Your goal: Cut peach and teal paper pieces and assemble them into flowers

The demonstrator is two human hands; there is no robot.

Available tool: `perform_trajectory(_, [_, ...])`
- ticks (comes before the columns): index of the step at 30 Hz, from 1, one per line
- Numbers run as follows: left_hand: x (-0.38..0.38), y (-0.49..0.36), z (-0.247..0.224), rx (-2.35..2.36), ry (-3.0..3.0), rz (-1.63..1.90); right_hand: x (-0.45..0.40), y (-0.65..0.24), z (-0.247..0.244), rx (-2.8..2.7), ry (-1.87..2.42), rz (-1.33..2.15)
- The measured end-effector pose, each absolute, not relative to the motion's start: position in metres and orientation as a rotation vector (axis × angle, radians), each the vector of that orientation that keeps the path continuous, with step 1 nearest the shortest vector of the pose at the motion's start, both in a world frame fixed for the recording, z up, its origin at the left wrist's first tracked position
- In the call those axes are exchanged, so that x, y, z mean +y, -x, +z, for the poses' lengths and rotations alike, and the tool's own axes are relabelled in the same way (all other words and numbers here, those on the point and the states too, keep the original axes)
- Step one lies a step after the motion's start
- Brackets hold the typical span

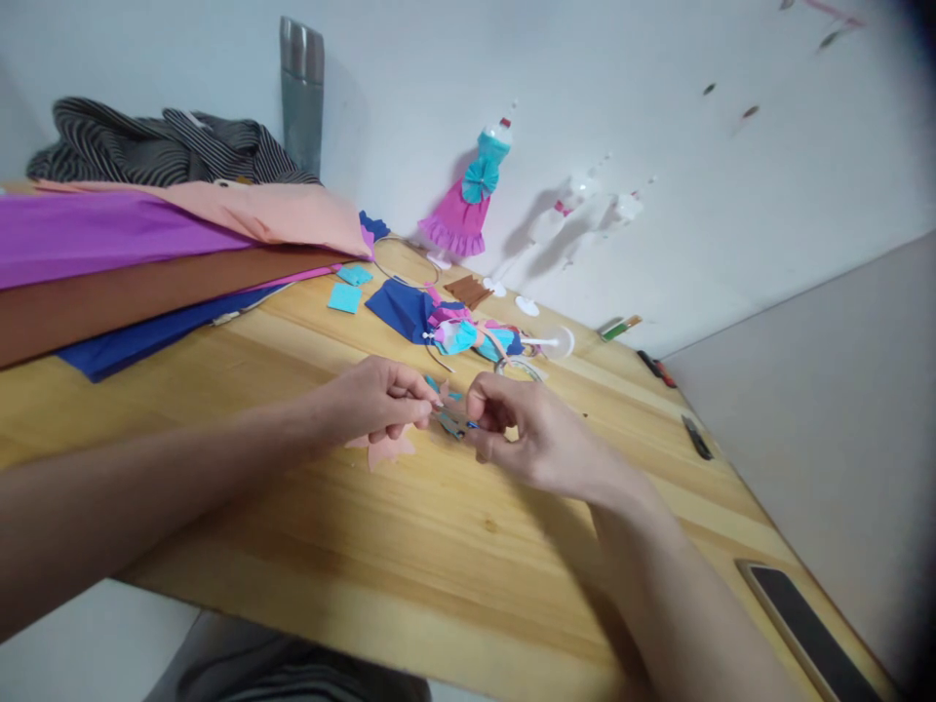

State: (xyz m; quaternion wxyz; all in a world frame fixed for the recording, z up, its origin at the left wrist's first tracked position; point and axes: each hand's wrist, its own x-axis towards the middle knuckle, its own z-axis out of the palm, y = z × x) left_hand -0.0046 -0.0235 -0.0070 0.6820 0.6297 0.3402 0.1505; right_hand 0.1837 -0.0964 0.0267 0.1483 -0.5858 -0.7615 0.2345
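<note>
My left hand (380, 398) is closed in a pinch over the middle of the wooden table (439, 546); a tiny whitish thing shows at its fingertips. My right hand (521, 427) faces it with thumb and fingers curled round, and a small blue bit shows at its fingertips; what it holds is too small to name. Between the hands lie small scissors or a similar metal tool, partly hidden, and teal scraps. Pink paper pieces (389, 448) rest below my left hand. Just beyond, a doll form in teal paper (460, 337) lies on its side.
Purple (117, 234), brown and blue paper sheets cover the left side. Behind them are striped cloth (175, 146) and a grey bottle (299, 107). A dressed doll form (475, 190) and two white ones stand at the wall. A cutter (696, 438) and a phone-like object (811, 624) lie right.
</note>
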Motion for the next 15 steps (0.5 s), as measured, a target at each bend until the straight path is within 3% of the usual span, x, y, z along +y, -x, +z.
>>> perform_trajectory(15, [-0.0258, 0.0075, -0.0166, 0.704, -1.253, 0.355, -0.0993, -0.1815, 0.0258, -2.199, 1.637, 0.636])
